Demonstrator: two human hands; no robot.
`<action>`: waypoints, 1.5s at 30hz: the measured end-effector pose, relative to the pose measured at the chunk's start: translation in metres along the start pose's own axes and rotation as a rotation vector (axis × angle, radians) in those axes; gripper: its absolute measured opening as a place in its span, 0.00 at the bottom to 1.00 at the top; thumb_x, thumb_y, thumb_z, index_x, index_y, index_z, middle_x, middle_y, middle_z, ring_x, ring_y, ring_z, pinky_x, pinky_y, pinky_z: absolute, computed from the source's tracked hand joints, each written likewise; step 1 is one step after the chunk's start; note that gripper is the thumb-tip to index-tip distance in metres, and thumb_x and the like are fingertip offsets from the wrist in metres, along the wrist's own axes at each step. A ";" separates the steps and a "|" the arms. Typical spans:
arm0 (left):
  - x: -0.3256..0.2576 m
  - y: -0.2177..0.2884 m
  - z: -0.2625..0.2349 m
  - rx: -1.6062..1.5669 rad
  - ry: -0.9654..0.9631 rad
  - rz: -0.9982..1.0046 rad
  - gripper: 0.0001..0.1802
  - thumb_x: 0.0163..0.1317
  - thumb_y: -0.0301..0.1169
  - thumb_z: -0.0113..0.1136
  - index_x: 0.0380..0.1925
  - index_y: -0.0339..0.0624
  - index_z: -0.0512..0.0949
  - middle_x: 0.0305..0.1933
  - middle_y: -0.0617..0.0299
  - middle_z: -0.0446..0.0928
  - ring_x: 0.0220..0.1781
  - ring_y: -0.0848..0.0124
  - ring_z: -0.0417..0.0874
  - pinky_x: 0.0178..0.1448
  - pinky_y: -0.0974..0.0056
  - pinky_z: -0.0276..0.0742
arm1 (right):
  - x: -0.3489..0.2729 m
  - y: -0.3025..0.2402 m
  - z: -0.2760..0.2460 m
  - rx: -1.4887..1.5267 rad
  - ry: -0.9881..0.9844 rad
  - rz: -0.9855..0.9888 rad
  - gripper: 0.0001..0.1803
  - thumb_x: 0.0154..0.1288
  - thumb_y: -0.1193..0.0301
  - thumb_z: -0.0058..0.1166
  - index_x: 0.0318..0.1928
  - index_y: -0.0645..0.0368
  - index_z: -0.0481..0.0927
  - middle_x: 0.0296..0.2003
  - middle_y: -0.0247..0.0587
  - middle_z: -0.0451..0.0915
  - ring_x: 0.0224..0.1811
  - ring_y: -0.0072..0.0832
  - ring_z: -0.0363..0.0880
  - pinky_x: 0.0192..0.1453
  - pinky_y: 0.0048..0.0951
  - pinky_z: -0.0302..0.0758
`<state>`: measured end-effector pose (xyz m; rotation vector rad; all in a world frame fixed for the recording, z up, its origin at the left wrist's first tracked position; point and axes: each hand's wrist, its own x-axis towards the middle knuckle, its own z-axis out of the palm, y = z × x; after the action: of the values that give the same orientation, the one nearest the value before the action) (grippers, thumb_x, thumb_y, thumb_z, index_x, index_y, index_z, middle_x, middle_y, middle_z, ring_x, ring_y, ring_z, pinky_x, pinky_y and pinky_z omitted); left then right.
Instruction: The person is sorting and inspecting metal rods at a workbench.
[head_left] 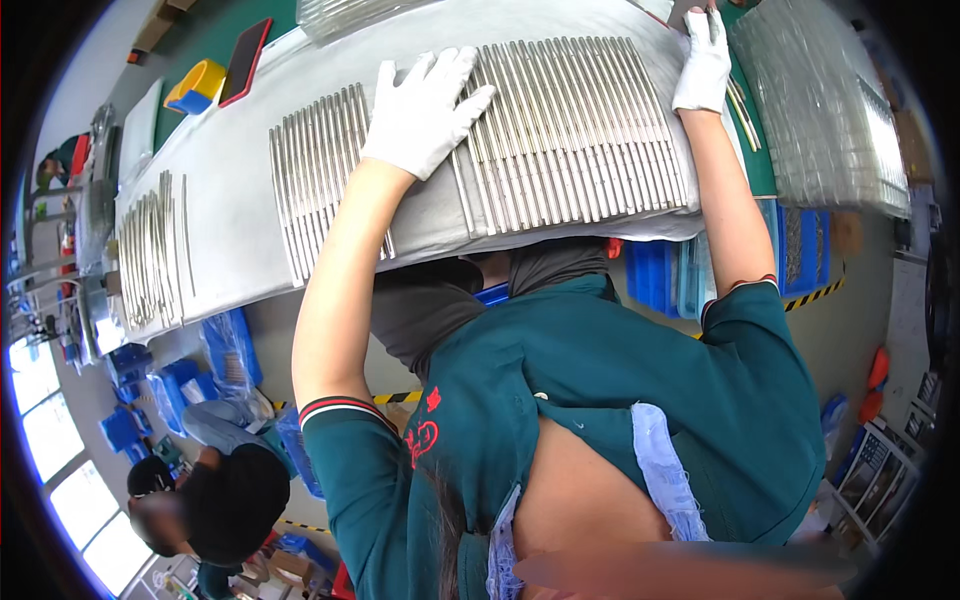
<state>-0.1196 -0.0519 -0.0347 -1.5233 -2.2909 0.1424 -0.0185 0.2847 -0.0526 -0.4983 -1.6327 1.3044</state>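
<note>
A long row of thin silvery metal rods (575,130) lies side by side on a white-covered table. My left hand (425,112), in a white glove, lies on the left edge of this row with its fingers spread, its thumb reaching over the nearest rods. A second group of rods (315,160) sits just left of that hand and partly under my forearm. My right hand (704,62), gloved with bare fingertips, is beyond the row's right end. Its fingers are drawn together at the top edge of the view, around something small and dark that I cannot make out.
More thin rods (150,255) lie at the table's left. A yellow and blue tape roll (196,86) and a red-edged tablet (245,62) are at the far left. Clear plastic packs (815,105) stand on the right. Blue bins (655,275) sit below the table; another person (215,500) is at lower left.
</note>
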 end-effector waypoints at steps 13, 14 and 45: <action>-0.050 -0.013 -0.041 0.034 0.039 -0.335 0.30 0.70 0.53 0.43 0.61 0.44 0.72 0.64 0.54 0.72 0.68 0.54 0.68 0.69 0.43 0.56 | -0.004 -0.007 0.000 0.009 -0.016 -0.025 0.31 0.71 0.56 0.50 0.67 0.63 0.67 0.64 0.43 0.70 0.63 0.30 0.70 0.66 0.29 0.67; -0.054 0.001 -0.050 -0.120 0.101 -0.356 0.27 0.69 0.49 0.49 0.58 0.40 0.74 0.61 0.50 0.74 0.66 0.54 0.70 0.67 0.45 0.59 | -0.005 -0.008 -0.002 0.005 -0.017 -0.025 0.31 0.71 0.56 0.50 0.67 0.63 0.67 0.64 0.43 0.70 0.63 0.30 0.70 0.66 0.29 0.67; -0.080 0.135 -0.054 -2.038 -0.209 -1.165 0.32 0.68 0.53 0.53 0.43 0.28 0.82 0.16 0.56 0.78 0.17 0.75 0.78 0.23 0.75 0.72 | -0.091 -0.121 0.048 -0.784 -1.271 -0.749 0.26 0.60 0.54 0.54 0.59 0.39 0.78 0.59 0.54 0.73 0.54 0.48 0.76 0.60 0.39 0.72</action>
<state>0.0441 -0.0767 -0.0453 0.0693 -2.6758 -2.9356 0.0112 0.1469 0.0202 0.6723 -2.9568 0.2507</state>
